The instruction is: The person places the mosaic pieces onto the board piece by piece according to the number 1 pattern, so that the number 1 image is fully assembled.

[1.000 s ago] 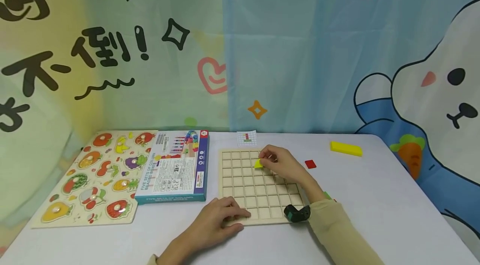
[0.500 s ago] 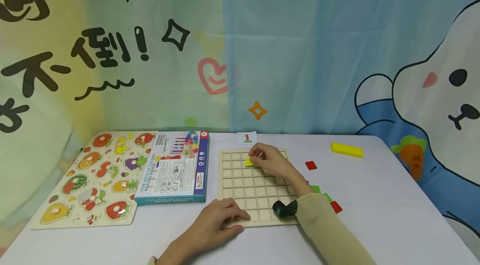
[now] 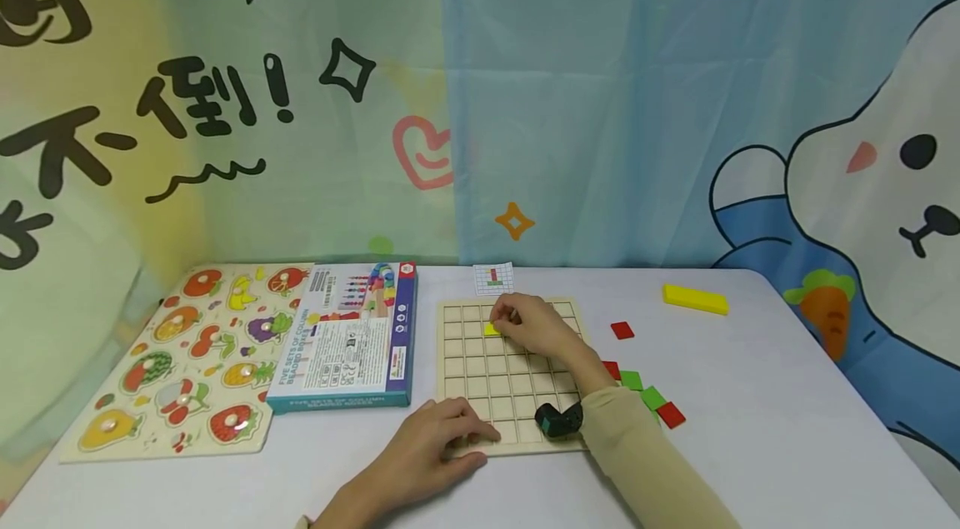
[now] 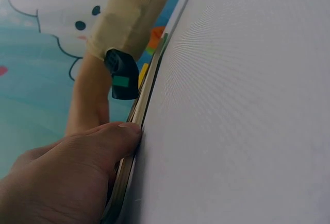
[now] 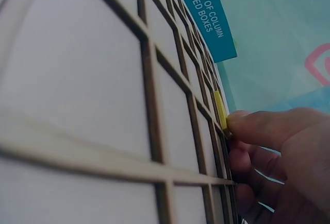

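My right hand (image 3: 534, 327) pinches a small yellow square tile (image 3: 491, 330) over the far rows of a wooden grid board (image 3: 454, 386). In the right wrist view the thumb and fingertips meet at one end of the yellow tile (image 5: 220, 109), which stands tilted at the grid bars. The left hand (image 3: 429, 444) rests on the board's near left corner with relaxed fingers. Its thumb (image 4: 126, 136) lies along the board's edge in the left wrist view. A small card (image 3: 492, 280) with a printed grid pattern lies just behind the board.
Red tiles (image 3: 622, 331) and green tiles (image 3: 653, 397) lie loose right of the board, near the right sleeve (image 3: 637, 446). Farther back is a long yellow block (image 3: 694, 299). A box (image 3: 337, 362) and a fruit puzzle board (image 3: 176, 354) occupy the left side.
The right hand has moved left over the board with the yellow tile, then slightly nearer and lower. Its forearm has uncovered red and green tiles. The left hand has stayed in place.
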Demonstrator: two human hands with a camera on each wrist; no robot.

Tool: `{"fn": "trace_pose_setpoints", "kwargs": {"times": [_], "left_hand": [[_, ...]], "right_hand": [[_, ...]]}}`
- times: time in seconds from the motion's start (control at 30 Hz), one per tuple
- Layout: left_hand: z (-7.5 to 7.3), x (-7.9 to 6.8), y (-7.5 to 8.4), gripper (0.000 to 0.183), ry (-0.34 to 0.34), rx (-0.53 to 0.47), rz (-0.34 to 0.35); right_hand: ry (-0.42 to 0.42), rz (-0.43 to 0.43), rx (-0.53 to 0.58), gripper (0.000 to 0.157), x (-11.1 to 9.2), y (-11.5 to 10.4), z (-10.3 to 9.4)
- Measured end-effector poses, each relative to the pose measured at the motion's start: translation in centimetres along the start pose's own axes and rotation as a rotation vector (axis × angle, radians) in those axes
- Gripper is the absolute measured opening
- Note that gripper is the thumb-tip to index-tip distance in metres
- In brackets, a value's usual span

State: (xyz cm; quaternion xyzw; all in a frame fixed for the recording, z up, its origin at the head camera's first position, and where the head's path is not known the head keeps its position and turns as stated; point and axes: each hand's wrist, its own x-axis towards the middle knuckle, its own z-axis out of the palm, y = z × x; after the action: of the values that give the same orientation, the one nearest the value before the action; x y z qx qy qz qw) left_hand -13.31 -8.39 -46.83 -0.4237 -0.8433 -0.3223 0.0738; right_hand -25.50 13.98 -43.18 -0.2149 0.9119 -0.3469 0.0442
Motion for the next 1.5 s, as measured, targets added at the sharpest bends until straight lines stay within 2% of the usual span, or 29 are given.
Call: {"fn": "trace_pose_setpoints", "kwargs": {"times": [0.47,0.7,0.87,1.0,1.23,1.5], "left_hand": [[0.1,-0.3,0.2,0.023,0.016,-0.011,-0.010],[0.0,-0.1,0.3,0.023,0.006,-0.015,-0.029],[0.0,0.0,0.4,0.024,-0.011,-0.028,-0.069],[-0.1,0.0,0.4,0.024,-0.015,-0.031,-0.079],[-0.1,-0.1,0.3,0.024,0.000,-0.015,-0.029],[0.0,0.0,0.3,0.023,-0.002,-0.030,-0.032]], "right_hand": [[-0.016,-0.015,0.023,0.008,-0.9,-0.5,-0.3],[0.028,-0.004,0.010,0.014,-2.0,-0.4,-1.9],[0.031,0.001,-0.021,0.018,-3.0,-0.1,-3.2],[0.033,0.001,-0.033,0.018,-3.6,0.4,-4.0],[0.050,0.031,-0.041,0.018,-4.7,2.0,-4.9],[0.062,0.079,-0.020,0.019,-6.1,3.6,-6.1]]}}
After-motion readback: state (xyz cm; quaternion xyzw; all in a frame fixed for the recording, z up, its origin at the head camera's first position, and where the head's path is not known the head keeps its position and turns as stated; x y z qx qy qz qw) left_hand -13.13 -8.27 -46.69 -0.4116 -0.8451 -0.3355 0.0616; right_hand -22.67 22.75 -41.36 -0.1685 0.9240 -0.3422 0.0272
